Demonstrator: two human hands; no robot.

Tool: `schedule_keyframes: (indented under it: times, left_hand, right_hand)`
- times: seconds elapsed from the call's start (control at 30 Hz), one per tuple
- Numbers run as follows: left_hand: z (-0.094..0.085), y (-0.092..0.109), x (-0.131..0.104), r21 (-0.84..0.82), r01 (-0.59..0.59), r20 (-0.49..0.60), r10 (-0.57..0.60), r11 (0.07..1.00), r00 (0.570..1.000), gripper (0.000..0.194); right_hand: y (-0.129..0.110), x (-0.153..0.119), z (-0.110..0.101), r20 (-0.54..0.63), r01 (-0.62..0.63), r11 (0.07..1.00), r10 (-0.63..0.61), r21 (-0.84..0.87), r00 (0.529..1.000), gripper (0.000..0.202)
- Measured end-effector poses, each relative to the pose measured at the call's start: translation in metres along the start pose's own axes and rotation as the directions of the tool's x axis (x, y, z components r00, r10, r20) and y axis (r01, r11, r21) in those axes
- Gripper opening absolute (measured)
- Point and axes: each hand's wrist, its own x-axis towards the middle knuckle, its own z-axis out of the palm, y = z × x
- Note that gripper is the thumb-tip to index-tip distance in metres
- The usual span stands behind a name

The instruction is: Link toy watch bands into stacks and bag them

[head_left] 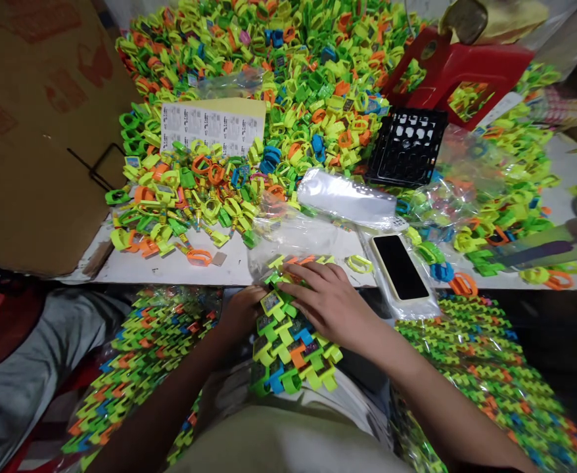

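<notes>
A thick stack of small plastic toy watches (296, 355), mostly yellow and green with some orange and blue, leans between my lap and the table edge. My right hand (330, 299) lies across its upper right part, fingers stretched out and apart on the pieces. At the stack's upper left side is my left hand (242, 312), its fingers curled in against it and partly hidden. A clear plastic bag (288, 233) lies on the table at the stack's far end; whether the stack is inside it I cannot tell.
Loose toy watches (288, 85) are heaped over the white table (135, 266). Around them are a label sheet (212, 125), flat clear bags (347, 197), a phone (399, 266), black trays (409, 144) and a red stool (466, 72). A cardboard box (37, 131) stands left. Bagged stacks (480, 368) flank my legs.
</notes>
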Motion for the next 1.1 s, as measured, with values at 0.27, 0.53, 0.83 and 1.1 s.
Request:
schedule_keyframes:
  times: [0.27,0.53,0.83,1.1]
  left_hand:
    - [-0.002,0.0,0.006,0.003,0.047,0.041,-0.047,0.999,0.998,0.014]
    - [-0.006,0.001,0.001,-0.077,-0.017,0.029,0.019,0.997,0.999,0.02]
    - [0.0,0.002,-0.002,-0.2,0.045,-0.069,-0.06,0.979,0.996,0.013]
    - [0.004,0.002,0.005,-0.237,0.128,-0.015,-0.136,0.963,0.991,0.011]
  right_hand:
    - [0.001,0.003,0.0,0.076,-0.012,1.0,0.012,-0.006,0.997,0.042]
    - [0.001,0.006,-0.003,0.102,-0.022,0.999,0.019,0.033,0.995,0.045]
    - [0.007,0.004,-0.002,0.097,-0.026,0.991,0.013,0.134,0.995,0.044]
    - [0.013,0.003,0.001,0.07,-0.06,0.963,0.044,0.263,0.997,0.045]
